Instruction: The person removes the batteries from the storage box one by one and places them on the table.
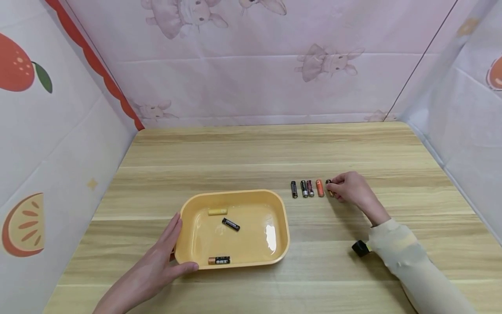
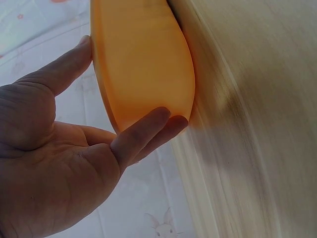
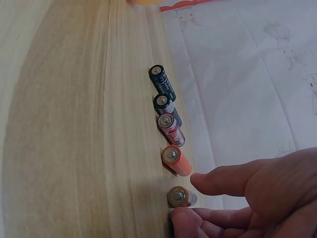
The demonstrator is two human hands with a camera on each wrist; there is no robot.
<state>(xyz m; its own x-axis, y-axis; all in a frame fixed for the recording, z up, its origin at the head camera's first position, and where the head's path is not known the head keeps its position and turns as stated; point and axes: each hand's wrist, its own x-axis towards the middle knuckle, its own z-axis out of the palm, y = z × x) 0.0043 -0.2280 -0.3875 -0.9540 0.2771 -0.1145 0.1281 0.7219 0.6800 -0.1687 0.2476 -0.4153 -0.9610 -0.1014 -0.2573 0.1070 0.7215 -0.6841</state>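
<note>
My left hand [image 1: 157,257] rests at the left end of a yellow-orange plastic tray [image 1: 285,218], thumb on the near rim and fairly straight fingers against the outer wall. In the tray lie a yellow battery [image 1: 217,212], a black battery [image 1: 231,224] and a black-and-copper battery [image 1: 219,260]. To the right, my right hand [image 1: 354,189] pinches a dark, gold-ended battery [image 3: 179,197] at the right end of a row, with thumb and fingertips on either side of it. Beside it in the row lies an orange battery [image 1: 320,188].
Further left in the row are a dark red battery [image 1: 310,188], a black-and-silver battery [image 1: 304,189] and a black battery [image 1: 294,189]. All lie on a wood-grain table [image 1: 251,161]. Printed cloth [image 1: 251,87] hangs behind and at both sides. A small black object [image 1: 360,248] sits by the right sleeve.
</note>
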